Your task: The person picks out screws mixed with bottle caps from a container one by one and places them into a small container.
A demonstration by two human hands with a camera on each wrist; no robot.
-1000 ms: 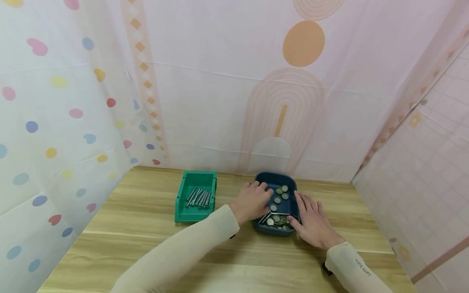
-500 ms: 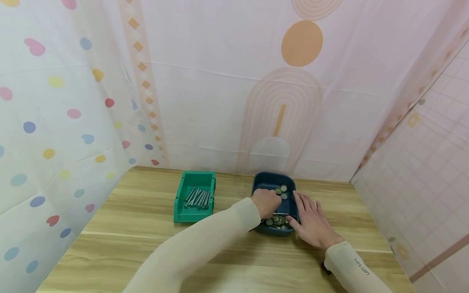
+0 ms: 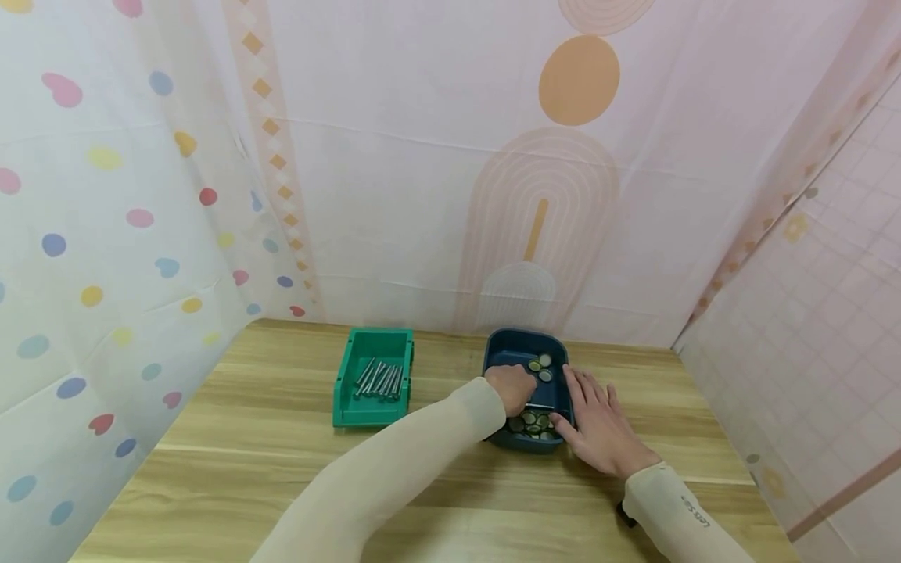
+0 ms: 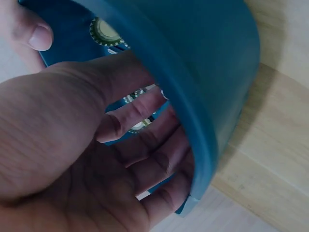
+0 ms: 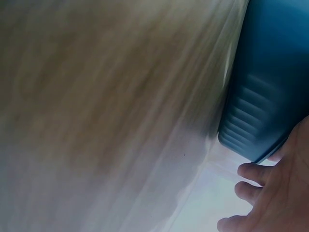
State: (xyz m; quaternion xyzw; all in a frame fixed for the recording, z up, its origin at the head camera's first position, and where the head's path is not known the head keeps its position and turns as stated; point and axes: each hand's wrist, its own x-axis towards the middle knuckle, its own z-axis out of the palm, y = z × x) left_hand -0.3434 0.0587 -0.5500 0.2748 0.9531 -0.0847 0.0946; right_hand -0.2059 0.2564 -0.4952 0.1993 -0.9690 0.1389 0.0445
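A dark blue tray on the table holds several bottle caps and a thin silver nail lying crosswise. My left hand reaches down into the tray with fingers bent. In the left wrist view the fingers pass behind the tray's rim, close to caps and a small shiny bit of metal; the thumb tip is hidden, and I cannot tell whether it pinches anything. My right hand rests along the tray's right rim, fingers extended, thumb over the near corner.
Left of the tray stands a green bin with several long silver nails in it. Both containers sit on a wood-grain table. Patterned curtains rise along the table's back and sides.
My left hand has moved from the tray's left rim down into it, its fingers now bent, covering the loose nails at the near left. The right hand stays in place.
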